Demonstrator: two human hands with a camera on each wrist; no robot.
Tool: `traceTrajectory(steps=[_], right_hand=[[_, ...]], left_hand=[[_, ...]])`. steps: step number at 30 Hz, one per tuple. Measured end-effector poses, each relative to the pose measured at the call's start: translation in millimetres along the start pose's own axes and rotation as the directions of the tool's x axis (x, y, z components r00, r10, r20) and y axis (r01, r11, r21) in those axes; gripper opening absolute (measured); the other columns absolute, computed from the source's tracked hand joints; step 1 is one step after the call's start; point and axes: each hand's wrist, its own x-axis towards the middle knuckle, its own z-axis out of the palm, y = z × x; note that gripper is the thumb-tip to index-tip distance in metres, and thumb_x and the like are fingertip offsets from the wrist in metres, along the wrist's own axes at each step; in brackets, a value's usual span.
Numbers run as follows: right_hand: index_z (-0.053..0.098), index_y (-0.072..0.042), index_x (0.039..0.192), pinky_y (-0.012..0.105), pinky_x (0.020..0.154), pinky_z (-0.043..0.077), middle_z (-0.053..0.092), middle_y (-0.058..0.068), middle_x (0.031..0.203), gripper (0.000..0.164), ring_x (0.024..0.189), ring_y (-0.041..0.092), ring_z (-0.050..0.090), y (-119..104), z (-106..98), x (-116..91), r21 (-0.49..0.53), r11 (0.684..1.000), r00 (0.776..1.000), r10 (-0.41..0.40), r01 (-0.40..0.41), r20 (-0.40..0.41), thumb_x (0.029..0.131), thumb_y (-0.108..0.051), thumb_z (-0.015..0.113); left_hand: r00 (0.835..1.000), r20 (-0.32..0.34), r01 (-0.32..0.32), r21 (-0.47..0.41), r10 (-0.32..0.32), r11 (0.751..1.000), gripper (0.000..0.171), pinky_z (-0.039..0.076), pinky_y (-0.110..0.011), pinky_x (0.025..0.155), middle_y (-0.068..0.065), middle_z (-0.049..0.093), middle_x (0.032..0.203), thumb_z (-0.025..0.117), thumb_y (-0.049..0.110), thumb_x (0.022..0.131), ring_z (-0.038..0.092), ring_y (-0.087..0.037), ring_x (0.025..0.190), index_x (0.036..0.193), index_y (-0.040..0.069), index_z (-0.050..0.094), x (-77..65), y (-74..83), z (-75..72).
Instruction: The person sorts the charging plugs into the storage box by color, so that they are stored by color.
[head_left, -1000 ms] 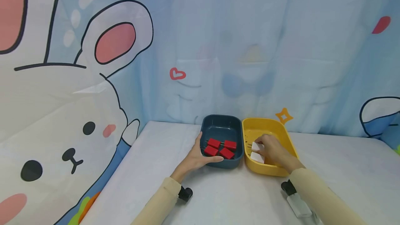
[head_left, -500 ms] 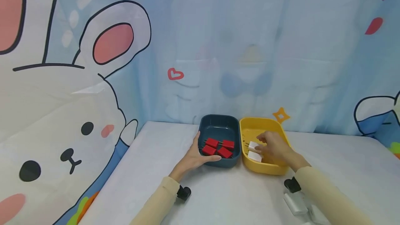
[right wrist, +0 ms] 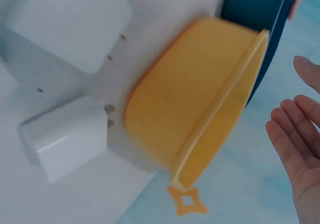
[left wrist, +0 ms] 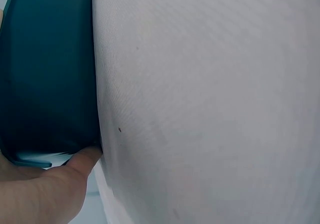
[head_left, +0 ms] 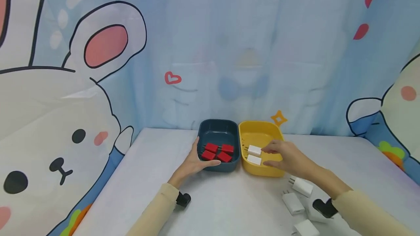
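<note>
My left hand (head_left: 192, 162) holds the near left corner of a dark blue bin (head_left: 219, 124), its thumb along the front and its fingers on the left side. Several red charger plugs (head_left: 211, 147) lie inside. Beside it stands a yellow bin (head_left: 259, 126) with two white charger plugs (head_left: 254, 150) lying side by side, prongs pointing left. Over the right side of the yellow bin is my right hand (head_left: 288, 157), thumb and fingers spread apart with nothing between them. The right wrist view shows that hand's fingers (right wrist: 290, 134) extended above the yellow rim.
Several more white charger plugs (head_left: 293, 203) lie on the white table (head_left: 249, 207), near and below my right forearm. A patterned blue curtain (head_left: 203, 46) hangs behind the bins, with another printed rabbit panel (head_left: 49, 137) at the left.
My right hand has let go of the white charger plug in the yellow bin and drawn back to the right. The head view has turned right, revealing more loose plugs. My left hand stays on the blue bin.
</note>
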Motion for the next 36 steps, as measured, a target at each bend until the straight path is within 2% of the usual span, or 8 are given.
traceTrajectory(steps=[4, 8, 10, 13, 17, 24, 31, 36], right_hand=[[0.078, -0.006, 0.11, 0.033, 0.08, 0.063, 0.072, -0.001, 0.104, 0.031, 0.092, 0.017, 0.069, -20.2, -4.9, -25.3, 0.066, 0.997, 0.995, -0.045, 0.039, 0.087, 0.082, -0.015, 0.09], [0.078, -0.011, 0.113, 0.031, 0.081, 0.062, 0.07, -0.006, 0.107, 0.033, 0.092, 0.009, 0.064, -30.2, -6.9, -47.7, 0.124, 0.992, 0.97, -0.028, -0.002, 0.24, 0.085, -0.024, 0.089], [0.078, -0.012, 0.114, 0.032, 0.081, 0.062, 0.07, -0.007, 0.107, 0.033, 0.093, 0.007, 0.064, -30.1, -6.2, -59.3, 0.148, 0.989, 0.95, -0.029, -0.018, 0.311, 0.086, -0.025, 0.088], [0.078, -0.014, 0.113, 0.036, 0.084, 0.062, 0.069, -0.009, 0.108, 0.032, 0.094, 0.007, 0.064, -25.8, -4.2, -75.0, 0.191, 0.976, 0.906, 0.012, -0.102, 0.423, 0.085, -0.025, 0.088], [0.079, -0.017, 0.111, 0.04, 0.086, 0.062, 0.07, -0.012, 0.105, 0.031, 0.092, 0.007, 0.065, -17.9, -0.3, -90.4, 0.22, 0.948, 0.852, 0.088, -0.231, 0.516, 0.082, -0.022, 0.09], [0.08, -0.02, 0.11, 0.042, 0.09, 0.061, 0.069, -0.013, 0.105, 0.035, 0.088, 0.008, 0.062, -9.7, 9.1, -107.6, 0.153, 0.939, 0.81, 0.174, -0.308, 0.56, 0.079, -0.022, 0.093], [0.077, -0.024, 0.11, 0.053, 0.095, 0.057, 0.07, 0.003, 0.127, 0.042, 0.111, 0.028, 0.064, -16.5, 23.9, -123.4, 0.026, 0.863, 0.72, 0.403, -0.504, 0.565, 0.073, -0.017, 0.096], [0.076, -0.026, 0.111, 0.05, 0.092, 0.06, 0.07, 0.001, 0.126, 0.041, 0.108, 0.025, 0.065, -15.4, 23.2, -127.7, 0.035, 0.884, 0.735, 0.366, -0.467, 0.571, 0.075, -0.023, 0.095]], left_hand=[[1.0, -0.003, -0.004, -0.007, 0.004, 1.0, 0.125, 0.031, -0.067, 0.118, -0.02, 0.018, 0.172, 0.087, 0.043, 0.083, 0.025, -0.041, 0.154, 0.168, 0.01, 0.002, 0.1, 0.1, -2.9], [1.0, -0.009, -0.022, -0.006, 0.022, 1.0, 0.126, 0.031, -0.066, 0.119, -0.019, 0.02, 0.171, 0.087, 0.044, 0.082, 0.026, -0.04, 0.153, 0.168, 0.01, 0.002, 3.4, 0.5, -5.2], [1.0, -0.005, -0.017, 0.001, 0.017, 1.0, 0.126, 0.031, -0.066, 0.119, -0.019, 0.019, 0.172, 0.087, 0.045, 0.082, 0.026, -0.04, 0.154, 0.169, 0.011, 0.001, 4.3, 0.3, -5.5], [1.0, -0.005, -0.002, 0.009, 0.002, 1.0, 0.126, 0.031, -0.066, 0.119, -0.02, 0.017, 0.172, 0.087, 0.045, 0.083, 0.025, -0.041, 0.154, 0.169, 0.011, 0.001, 4.3, 0.2, -6.3], [1.0, -0.017, 0.008, 0.009, -0.008, 1.0, 0.126, 0.031, -0.066, 0.119, -0.019, 0.018, 0.172, 0.087, 0.044, 0.082, 0.025, -0.04, 0.155, 0.169, 0.013, 0.002, 4.6, 0.7, -8.0], [1.0, -0.013, -0.004, 0.007, 0.004, 1.0, 0.123, 0.031, -0.064, 0.12, -0.019, 0.02, 0.172, 0.086, 0.04, 0.084, 0.026, -0.039, 0.154, 0.169, 0.011, 0.002, 5.2, 3.2, -7.8], [1.0, -0.009, 0.002, 0.003, -0.002, 1.0, 0.126, 0.032, -0.064, 0.12, -0.019, 0.021, 0.171, 0.088, 0.043, 0.082, 0.026, -0.039, 0.154, 0.169, 0.01, 0.003, 2.5, 2.5, -2.6], [1.0, -0.005, -0.002, 0.001, 0.002, 1.0, 0.125, 0.032, -0.064, 0.12, -0.019, 0.021, 0.171, 0.087, 0.042, 0.082, 0.027, -0.039, 0.154, 0.169, 0.01, 0.003, 1.3, 2.0, 0.7]])
